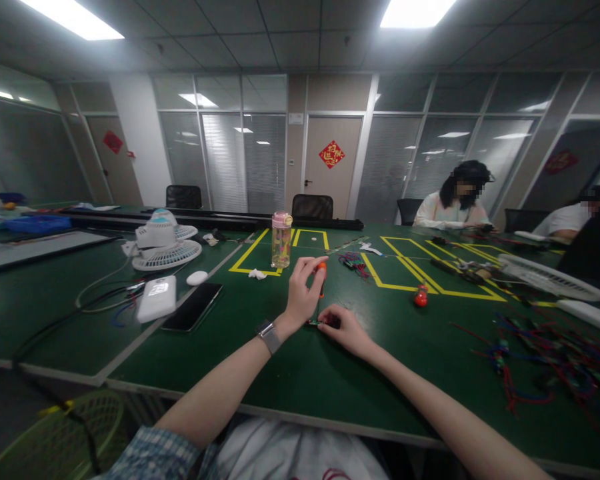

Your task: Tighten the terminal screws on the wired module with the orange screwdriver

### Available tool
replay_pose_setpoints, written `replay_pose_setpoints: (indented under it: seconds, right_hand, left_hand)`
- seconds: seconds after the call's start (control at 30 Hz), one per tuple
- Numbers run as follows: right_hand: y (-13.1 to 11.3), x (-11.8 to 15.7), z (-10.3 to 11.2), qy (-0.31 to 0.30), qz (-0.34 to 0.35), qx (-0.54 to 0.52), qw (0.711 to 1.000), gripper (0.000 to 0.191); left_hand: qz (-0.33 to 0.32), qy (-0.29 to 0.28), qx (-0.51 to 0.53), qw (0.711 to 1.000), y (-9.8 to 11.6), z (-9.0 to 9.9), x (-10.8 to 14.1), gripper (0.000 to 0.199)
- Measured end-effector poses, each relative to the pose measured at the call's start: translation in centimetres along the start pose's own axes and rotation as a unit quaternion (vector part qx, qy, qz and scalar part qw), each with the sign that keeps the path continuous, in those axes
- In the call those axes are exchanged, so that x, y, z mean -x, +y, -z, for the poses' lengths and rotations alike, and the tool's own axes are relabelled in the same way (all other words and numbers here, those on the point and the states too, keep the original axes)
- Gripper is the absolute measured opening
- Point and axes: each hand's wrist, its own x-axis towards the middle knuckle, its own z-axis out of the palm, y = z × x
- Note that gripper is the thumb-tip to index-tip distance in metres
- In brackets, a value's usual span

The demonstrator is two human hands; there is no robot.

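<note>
My left hand [303, 293], with a watch [267, 335] at the wrist, is closed around the orange-and-black handle of an upright screwdriver [322, 267]. The thin shaft points down toward a small green circuit board [314, 323] at the table's surface. Whether the tip touches the board is too small to tell. My right hand [346, 329] rests low on the table, its thumb and fingers pinching the board's right end. Those curled fingers partly hide the board.
The green table [260, 373] carries a pink-lidded bottle [281, 241] and crumpled tissue [257, 274] ahead. A phone [194, 307], white power bank [157, 298] and fan [165, 243] lie left. Rightward are a red rounded object [421, 296] and wired boards [540, 353]. Two people sit far right.
</note>
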Motion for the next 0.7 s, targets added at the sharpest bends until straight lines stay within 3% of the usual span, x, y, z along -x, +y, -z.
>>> replay_pose_setpoints:
  seconds: [0.17,0.43,0.7]
  right_hand:
    - [0.11,0.01,-0.03,-0.001,0.004,0.002,1.000,0.009]
    - [0.29,-0.02,-0.11,0.002,0.006,0.005,1.000,0.010]
    - [0.20,0.02,-0.11,0.000,0.006,0.007,1.000,0.010]
  left_hand:
    - [0.008,-0.015,0.020,1.000,0.05,-0.05,-0.12,0.028]
    - [0.000,0.013,-0.021,1.000,0.06,-0.04,-0.06,0.020]
    - [0.003,-0.012,0.020,1.000,-0.06,0.13,-0.14,0.031]
